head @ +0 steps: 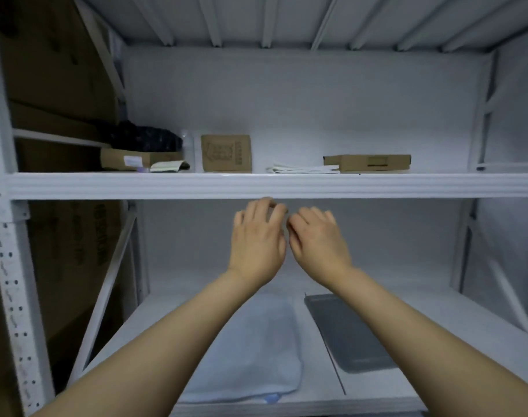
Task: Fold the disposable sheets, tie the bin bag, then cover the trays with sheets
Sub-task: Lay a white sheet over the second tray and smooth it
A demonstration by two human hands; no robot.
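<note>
A white metal rack [4,182] fills the view, with brown cartons [55,70] stacked behind its left post. Its lower shelf [443,320] carries the task's things. A pale sheet [256,350] lies spread as a rounded rectangle on the left half, and what is under it is hidden. Just to its right lies a grey tray [352,332], bare and flat, apart from the sheet.

Both forearms reach up from the bottom edge. The left hand [256,239] and right hand [316,239] hang side by side just below the upper shelf [377,185] beam, well above the sheet and tray. Their fingers are loosely bent, with the nearest fingertips almost meeting, and nothing shows in either hand.

On the upper shelf, from left to right, sit a dark bag [145,139] on a low box [127,159], an upright box [226,152], a thin white stack [301,169], which may be folded sheets, and a flat box [368,163] touching its right end.
</note>
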